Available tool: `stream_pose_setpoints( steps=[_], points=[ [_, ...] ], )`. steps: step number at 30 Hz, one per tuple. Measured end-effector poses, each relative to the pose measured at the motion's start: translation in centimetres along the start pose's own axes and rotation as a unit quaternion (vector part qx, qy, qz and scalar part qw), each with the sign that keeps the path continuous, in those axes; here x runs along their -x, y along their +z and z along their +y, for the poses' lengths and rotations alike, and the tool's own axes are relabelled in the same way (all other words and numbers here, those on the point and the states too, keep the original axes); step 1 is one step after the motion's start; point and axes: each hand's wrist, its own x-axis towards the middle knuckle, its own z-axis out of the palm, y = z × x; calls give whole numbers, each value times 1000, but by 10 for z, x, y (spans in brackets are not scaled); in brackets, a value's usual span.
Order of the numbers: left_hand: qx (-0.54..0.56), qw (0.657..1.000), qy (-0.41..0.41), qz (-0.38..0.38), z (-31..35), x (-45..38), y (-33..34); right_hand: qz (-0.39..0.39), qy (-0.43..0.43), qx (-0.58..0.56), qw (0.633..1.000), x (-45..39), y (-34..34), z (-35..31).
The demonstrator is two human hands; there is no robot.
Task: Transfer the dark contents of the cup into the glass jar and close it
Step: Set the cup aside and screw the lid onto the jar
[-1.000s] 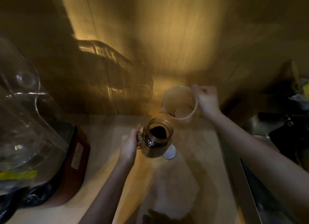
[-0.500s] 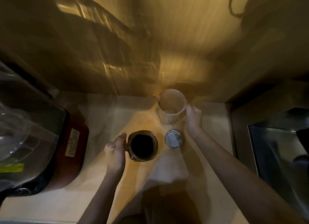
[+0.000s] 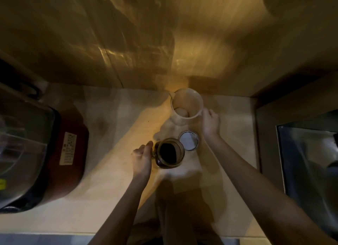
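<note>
While the light is dim and warm, these things are visible:

Glass jar: it stands upright on the tabletop, open at the top, with dark contents inside that reach high up the walls.

Left hand: it is curled at the left side of the jar, fingers closed against the glass where a small handle seems to be; the exact grip is hard to see.

Cup: pale and tall, it stands on the tabletop behind the jar, close to the wall. The inside looks pale, with no dark material visible.

Right hand: it touches the right side of the cup near the rim, with the fingers loosely bent; I cannot tell whether it really grips.

Lid: a round lid lies flat on the tabletop, just beside the jar on its right, between the jar and the cup.

Appliance: a dark red machine with a white label stands at the left, well apart.

Sink: a metal basin is at the right edge.
</note>
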Motion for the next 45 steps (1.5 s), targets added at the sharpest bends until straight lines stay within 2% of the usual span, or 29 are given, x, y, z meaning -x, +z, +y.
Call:
stream_pose_setpoints(
  steps=[3, 5, 9, 13, 16, 18, 22, 25, 28, 30, 39, 43, 45],
  points=[
    [1, 1000, -13, -3, -6, -2, 3, 55, 31, -54, 997, 6, -7, 13],
    [3, 1000, -16, -3, -7, -2, 4, 61, 27, -31, 997, 17, -13, 30],
    [-18, 1000, 2, -25, -6, -4, 3, -65, -11, 53, 996, 37, -21, 62],
    [-50, 997, 32, -53, -5, -3, 0, -178, -121, 177, 960, 41, -20, 71],
    [-109, 990, 43, -81, -5, -5, -6, -183, -180, 311, 915, 45, -18, 76],
    [-141, 984, 55, -91, -1, -4, -10, -162, -207, 345, 901, 47, -16, 77],
    [-218, 962, 122, -110, 9, -1, -23, -155, -192, 315, 917, 49, -26, 67],
    [-194, 962, 101, -165, 17, -2, -40, -200, -158, 269, 929, 52, -41, 56],
    [-290, 906, 175, -255, 21, 1, -53, -229, -155, 264, 924, 57, -55, 42],
    [-315, 880, 218, -280, 22, 5, -51, -248, -173, 265, 916, 64, -61, 30],
    [-269, 904, 215, -254, 26, 12, -34, -331, -296, 296, 845, 95, -72, -16],
    [-249, 912, 205, -255, 23, 11, -34, -370, -306, 281, 831, 103, -62, -32],
    [-243, 915, 196, -257, 22, 10, -34, -381, -324, 299, 813, 108, -51, -38]
  ],
)
